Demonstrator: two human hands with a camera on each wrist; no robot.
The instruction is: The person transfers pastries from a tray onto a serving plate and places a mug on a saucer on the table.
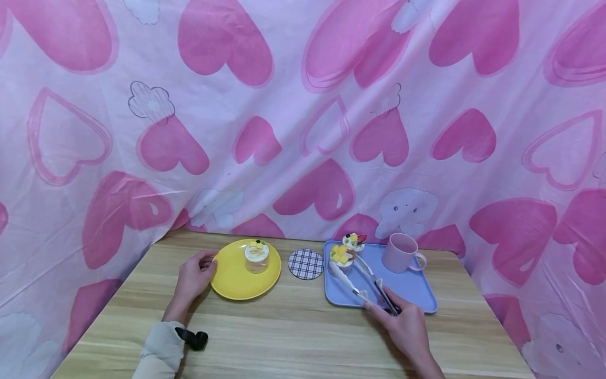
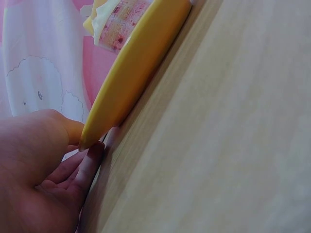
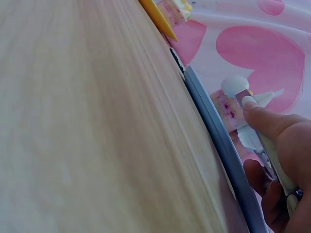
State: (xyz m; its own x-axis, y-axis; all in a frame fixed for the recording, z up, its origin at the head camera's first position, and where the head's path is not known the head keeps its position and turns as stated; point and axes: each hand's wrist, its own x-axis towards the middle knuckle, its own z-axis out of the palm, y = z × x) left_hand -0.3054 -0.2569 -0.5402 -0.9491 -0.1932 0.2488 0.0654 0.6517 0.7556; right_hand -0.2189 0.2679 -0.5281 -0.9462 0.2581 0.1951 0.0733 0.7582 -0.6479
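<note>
My left hand [image 1: 195,273] pinches the left rim of a yellow plate [image 1: 232,281], thumb above and fingers under the edge in the left wrist view. On that plate stands a clear dessert cup [image 1: 257,258] with cream and yellow fruit on top. My right hand [image 1: 408,322] grips a pair of tongs [image 1: 382,289] with white heads. The spread heads reach to both sides of a fruit-topped dessert cup [image 1: 341,257] on the blue tray [image 1: 407,295]. Behind it sits another dessert cup [image 1: 353,242] with strawberry on top, partly hidden.
A pink mug [image 1: 400,253] stands at the tray's back right, handle to the right. Between plate and tray lies a round checked coaster [image 1: 305,264]. The wooden table [image 1: 284,337] ends at a pink heart-patterned curtain [image 1: 265,200].
</note>
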